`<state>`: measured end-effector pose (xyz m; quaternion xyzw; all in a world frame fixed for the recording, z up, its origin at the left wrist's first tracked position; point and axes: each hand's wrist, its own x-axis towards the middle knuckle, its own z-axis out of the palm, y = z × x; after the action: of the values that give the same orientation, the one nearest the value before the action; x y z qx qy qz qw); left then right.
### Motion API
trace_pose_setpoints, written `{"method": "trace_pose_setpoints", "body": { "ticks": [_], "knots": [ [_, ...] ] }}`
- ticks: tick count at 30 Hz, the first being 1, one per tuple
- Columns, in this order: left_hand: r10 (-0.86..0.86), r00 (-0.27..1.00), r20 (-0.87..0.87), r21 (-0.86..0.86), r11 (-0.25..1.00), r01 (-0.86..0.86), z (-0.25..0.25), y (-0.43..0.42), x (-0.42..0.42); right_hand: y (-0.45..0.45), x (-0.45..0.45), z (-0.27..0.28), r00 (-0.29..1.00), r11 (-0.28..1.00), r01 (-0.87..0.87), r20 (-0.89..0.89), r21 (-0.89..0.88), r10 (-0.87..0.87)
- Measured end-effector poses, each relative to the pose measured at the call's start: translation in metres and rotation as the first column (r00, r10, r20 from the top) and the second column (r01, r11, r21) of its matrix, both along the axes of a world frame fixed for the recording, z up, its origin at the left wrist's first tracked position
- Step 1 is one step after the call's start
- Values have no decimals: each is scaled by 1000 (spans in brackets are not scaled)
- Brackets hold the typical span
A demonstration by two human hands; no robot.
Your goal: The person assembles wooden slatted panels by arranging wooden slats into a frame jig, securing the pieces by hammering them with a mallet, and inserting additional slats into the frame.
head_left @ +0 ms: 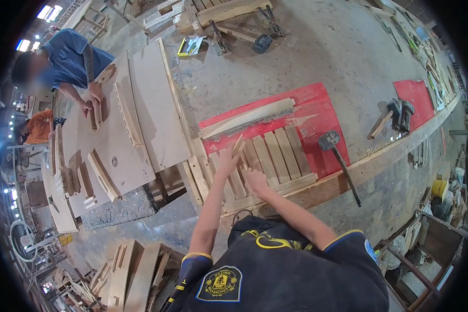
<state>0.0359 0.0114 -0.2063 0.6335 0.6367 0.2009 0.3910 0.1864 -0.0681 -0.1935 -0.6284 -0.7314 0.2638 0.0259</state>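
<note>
My left hand [226,162] is closed around a narrow wooden slat [238,145] whose upper end sticks out past the fingers. Close beside it, my right hand [256,182] is curled shut over the slats; what its fingers hold, if anything, is hidden. Beneath both hands lies a row of pale wooden slats [278,156], side by side and meeting a wooden rail [291,183] along the near edge. A second, longer rail [249,117] lies apart from their far ends on a red sheet [317,104].
A black-headed mallet [328,140] lies to the right, its handle crossing the bench edge [385,164]. More hammers [400,115] rest farther right. Clamps [218,41] and another mallet [262,43] are at the back. On the left, a co-worker [70,57] handles wood pieces at a board-topped table [156,119].
</note>
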Motion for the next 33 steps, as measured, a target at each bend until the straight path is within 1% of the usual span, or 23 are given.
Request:
{"method": "trace_pose_setpoints", "body": {
  "ticks": [1, 2, 4, 5, 7, 8, 9, 10, 11, 13, 14, 15, 16, 17, 19, 20, 23, 26, 28, 29, 30, 32, 33],
  "knots": [
    [28, 997, 75, -15, 1000, -27, 12, 0, 3, 4, 0, -6, 999, 999, 39, 37, 15, -39],
    [1, 999, 36, 2, 1000, -1, 17, 2, 2, 5, 0, -7, 995, 997, 77, 69, 25, -78],
    [-52, 997, -51, 27, 998, 54, 24, 2, -1, 8, 1, -4, 999, 998, -41, 32, -54, 42],
    [-10, 998, -64, 22, 1000, 11, 24, 1, 0, 12, 4, 1, 995, 991, -99, 10, -90, 100],
    [64, 994, -87, 24, 998, -62, 25, 6, 6, 29, 9, 15, 999, 970, -36, 0, -241, 37],
    [145, 989, 0, 9, 989, -145, 31, 10, 13, 42, 15, 27, 1000, 950, -3, 2, -311, 4],
    [232, 969, 88, -14, 973, -232, 36, 12, 20, 58, 25, 38, 970, 916, 29, -210, -401, -122],
    [324, 931, 166, -58, 946, -319, 40, 6, 27, 67, 34, 54, 881, 864, 30, -395, -503, -260],
    [383, 876, 293, -188, 921, -340, 34, 4, 35, 71, 40, 60, 738, 802, 2, -541, -597, -404],
    [508, 709, 489, -432, 847, -310, 25, 7, 50, 73, 48, 51, 733, 885, 60, -581, -461, -353],
    [532, 777, 337, -435, 819, -373, 40, 12, 58, 77, 51, 41, 731, 920, 96, -601, -379, -323],
    [488, 819, 302, -212, 872, -441, 38, 18, 59, 81, 54, 30, 819, 960, 155, -513, -234, -257],
    [449, 856, 257, 22, 883, -470, 26, 23, 59, 81, 56, 14, 892, 978, 194, -399, -82, -211],
    [420, 884, 203, 252, 850, -462, 18, 26, 62, 79, 58, -3, 947, 975, 209, -266, 72, -183],
    [279, 954, 106, 64, 956, -287, 21, 30, 61, 59, 53, -33, 999, 970, 25, -49, 240, -13],
    [201, 977, 68, -38, 979, -198, 23, 31, 59, 48, 51, -37, 995, 950, -85, 71, 302, 66],
    [108, 993, -56, -60, 992, -112, 24, 22, 53, 26, 52, -34, 989, 948, -134, 104, 289, 108],
    [88, 996, -34, 112, 990, -84, 13, 28, 53, 29, 54, -23, 991, 987, -47, 131, 152, 27],
    [106, 992, -66, 98, 990, -99, 6, 27, 52, 33, 59, -15, 992, 997, -82, 94, -9, 82],
    [110, 990, -87, 92, 991, -102, 13, 29, 52, 37, 60, -9, 992, 991, -97, 67, -87, 103],
    [177, 980, -94, 48, 984, -173, 19, 29, 54, 42, 65, -4, 997, 980, -76, -14, -181, 75],
    [298, 949, -104, -37, 952, -304, 55, 36, 81, 64, 84, 17, 988, 930, -45, -156, -364, -13],
    [399, 895, 202, -250, 904, -346, 49, 36, 87, 75, 89, 38, 930, 939, 1, -346, -344, -127]
  ]
}}
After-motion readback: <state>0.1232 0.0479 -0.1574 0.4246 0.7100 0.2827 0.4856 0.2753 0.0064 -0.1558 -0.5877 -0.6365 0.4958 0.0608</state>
